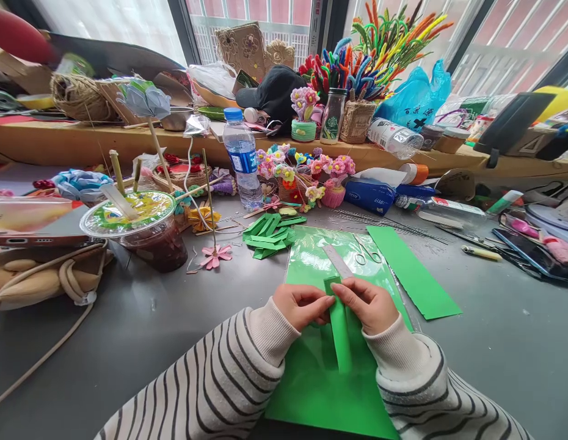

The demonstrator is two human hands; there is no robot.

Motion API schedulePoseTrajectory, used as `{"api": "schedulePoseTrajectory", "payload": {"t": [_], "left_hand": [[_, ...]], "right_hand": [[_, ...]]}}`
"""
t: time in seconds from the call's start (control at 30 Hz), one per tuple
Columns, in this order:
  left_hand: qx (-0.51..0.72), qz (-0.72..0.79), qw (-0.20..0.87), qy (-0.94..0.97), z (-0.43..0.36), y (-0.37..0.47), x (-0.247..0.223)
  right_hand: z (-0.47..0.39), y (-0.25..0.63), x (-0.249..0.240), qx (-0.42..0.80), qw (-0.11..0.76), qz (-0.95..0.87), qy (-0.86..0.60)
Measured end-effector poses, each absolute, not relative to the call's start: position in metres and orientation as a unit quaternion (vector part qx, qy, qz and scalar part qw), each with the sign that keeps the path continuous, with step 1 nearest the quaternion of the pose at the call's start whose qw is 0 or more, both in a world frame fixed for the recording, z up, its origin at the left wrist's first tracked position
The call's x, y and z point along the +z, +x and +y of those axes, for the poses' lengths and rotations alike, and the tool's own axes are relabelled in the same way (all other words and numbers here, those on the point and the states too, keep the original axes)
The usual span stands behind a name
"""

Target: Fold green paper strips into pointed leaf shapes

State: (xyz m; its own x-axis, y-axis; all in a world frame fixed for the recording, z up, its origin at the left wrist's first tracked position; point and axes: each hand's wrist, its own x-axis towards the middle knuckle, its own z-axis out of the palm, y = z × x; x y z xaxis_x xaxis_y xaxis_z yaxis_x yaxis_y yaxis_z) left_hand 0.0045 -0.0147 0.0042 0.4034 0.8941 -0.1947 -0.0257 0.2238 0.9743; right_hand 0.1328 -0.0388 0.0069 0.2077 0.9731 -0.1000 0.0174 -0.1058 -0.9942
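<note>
A narrow green paper strip (341,339) is held upright between my two hands, with its top end folded over. My left hand (305,305) pinches the strip's left edge near the top. From the other side, my right hand (367,304) grips the same end between thumb and fingers. Beneath them lies a large green sheet in a clear sleeve (320,397). On its upper part rest a pale ruler (338,261) and scissors (367,252). A pile of cut green strips (269,235) sits behind to the left, and a wider green paper piece (415,272) lies to the right.
At the left stand a lidded drink cup (158,244) and a pink paper flower on a stem (216,256). A water bottle (242,162), crocheted flowers (302,177) and thin wires (389,223) lie behind. A phone (535,252) is at the right.
</note>
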Motion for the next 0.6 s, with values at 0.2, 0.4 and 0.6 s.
{"api": "schedulePoseTrajectory", "payload": {"t": [0.2, 0.4, 0.6], "left_hand": [[0.417, 0.454, 0.642, 0.456, -0.0079, -0.001, 0.0146], [0.419, 0.463, 0.65, 0.433, -0.0071, -0.0012, 0.0142], [0.413, 0.459, 0.663, 0.423, -0.0073, -0.0007, 0.0157]], "right_hand": [[-0.0399, 0.1333, 0.011, 0.452, 0.446, -0.49, -0.597], [-0.0394, 0.136, 0.0095, 0.449, 0.414, -0.509, -0.607], [-0.0384, 0.1364, 0.0075, 0.449, 0.417, -0.503, -0.61]]}}
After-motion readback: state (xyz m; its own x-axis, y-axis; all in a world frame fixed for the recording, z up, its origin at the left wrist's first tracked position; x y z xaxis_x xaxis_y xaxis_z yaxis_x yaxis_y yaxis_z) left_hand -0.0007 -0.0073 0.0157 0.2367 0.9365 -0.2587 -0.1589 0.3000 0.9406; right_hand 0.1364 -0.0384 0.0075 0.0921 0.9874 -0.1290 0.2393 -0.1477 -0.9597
